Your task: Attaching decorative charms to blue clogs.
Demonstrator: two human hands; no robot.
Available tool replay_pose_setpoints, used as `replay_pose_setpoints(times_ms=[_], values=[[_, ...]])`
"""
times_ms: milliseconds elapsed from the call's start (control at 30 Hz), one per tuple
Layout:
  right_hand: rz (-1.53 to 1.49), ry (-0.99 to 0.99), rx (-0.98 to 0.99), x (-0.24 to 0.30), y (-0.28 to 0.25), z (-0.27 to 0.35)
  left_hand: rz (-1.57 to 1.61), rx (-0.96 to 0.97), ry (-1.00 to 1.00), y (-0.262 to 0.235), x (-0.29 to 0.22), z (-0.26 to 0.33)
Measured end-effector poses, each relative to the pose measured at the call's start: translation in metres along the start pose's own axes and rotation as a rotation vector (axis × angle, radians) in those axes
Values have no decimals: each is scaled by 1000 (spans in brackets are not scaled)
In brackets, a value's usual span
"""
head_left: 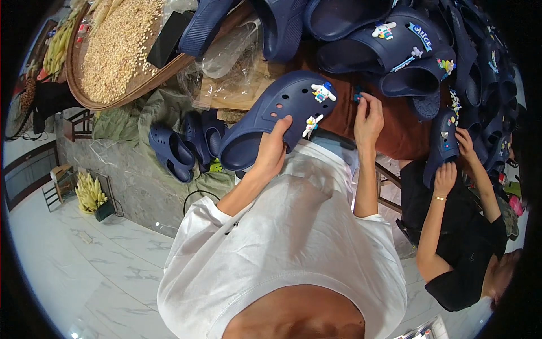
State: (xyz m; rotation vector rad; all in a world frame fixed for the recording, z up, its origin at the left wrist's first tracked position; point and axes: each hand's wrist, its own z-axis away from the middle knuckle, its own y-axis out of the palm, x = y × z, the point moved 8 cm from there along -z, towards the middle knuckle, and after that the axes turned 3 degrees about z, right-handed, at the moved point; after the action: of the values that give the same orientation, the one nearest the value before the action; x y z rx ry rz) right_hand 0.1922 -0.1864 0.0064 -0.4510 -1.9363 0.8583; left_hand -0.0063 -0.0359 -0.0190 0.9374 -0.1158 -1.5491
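A navy foam clog (257,104) with holes in its upper is held out by my left hand (273,148), the thumb on the upper and the fingers tucked out of sight. Two white cartoon charms sit on it: one charm (323,92) near the toe, with blue on top, and another charm (311,124) at the side edge. To the right of the toe, apart from the clog, my right hand (369,121) is closed in a pinch on a small blue piece (357,94), probably a charm, mostly covered by the fingertips.
More navy clogs (389,48) are heaped at the back and right, several with charms. A round basket (116,101) of corn kernels holds a dark phone (169,38). Clear plastic (231,51) lies beside it. At right, a co-worker's hands (446,178) handle another clog (443,144).
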Motion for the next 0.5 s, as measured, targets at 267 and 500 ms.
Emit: replay_pose_setpoints(times_ms=[267, 500], values=[[-724, 273, 416, 77, 20, 12, -212, 120, 165, 27, -4, 9], [-602, 51, 419, 118, 28, 3, -382, 181, 258, 30, 4, 8]])
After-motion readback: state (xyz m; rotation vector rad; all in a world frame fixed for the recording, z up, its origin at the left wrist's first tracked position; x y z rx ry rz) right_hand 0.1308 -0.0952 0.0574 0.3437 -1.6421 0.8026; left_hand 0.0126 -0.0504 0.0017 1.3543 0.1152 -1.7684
